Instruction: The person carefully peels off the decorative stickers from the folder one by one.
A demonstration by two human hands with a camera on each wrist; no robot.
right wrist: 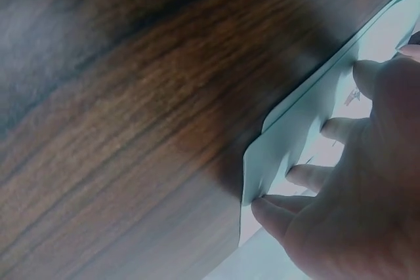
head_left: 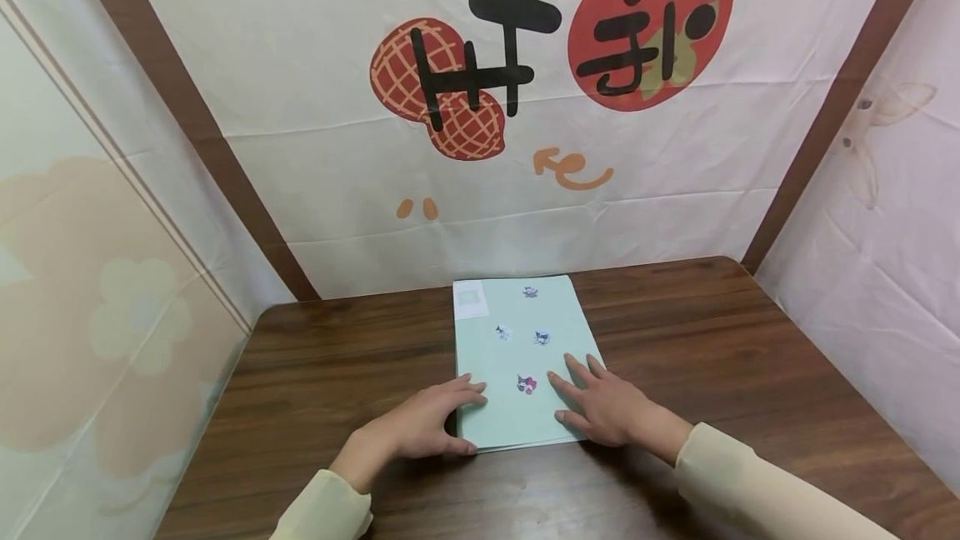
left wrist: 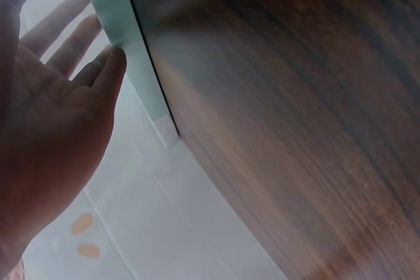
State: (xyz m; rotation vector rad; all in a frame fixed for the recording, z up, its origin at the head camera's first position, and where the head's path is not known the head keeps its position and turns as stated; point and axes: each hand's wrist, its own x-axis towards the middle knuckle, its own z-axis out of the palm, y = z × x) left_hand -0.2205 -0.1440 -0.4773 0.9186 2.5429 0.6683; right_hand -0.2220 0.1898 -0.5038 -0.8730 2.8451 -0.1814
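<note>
A pale mint-green folder (head_left: 517,357) lies flat on the brown wooden table (head_left: 360,373), with several small cartoon stickers on its cover and a white label (head_left: 470,298) at its far left corner. My left hand (head_left: 431,421) is at the folder's near left edge, fingers spread and fingertips over its border. On the other side my right hand (head_left: 611,407) rests its spread fingertips on the cover near the right edge. Two layers with rounded corners show along the folder's edge (right wrist: 279,152) in the right wrist view. Neither hand has its fingers curled round anything.
A white cloth backdrop (head_left: 315,148) with printed peanuts and large characters stands behind the table's far edge. Cloth panels also hang at the left (head_left: 60,273) and right (head_left: 885,232). Bare wood (head_left: 712,340) shows on both sides of the folder.
</note>
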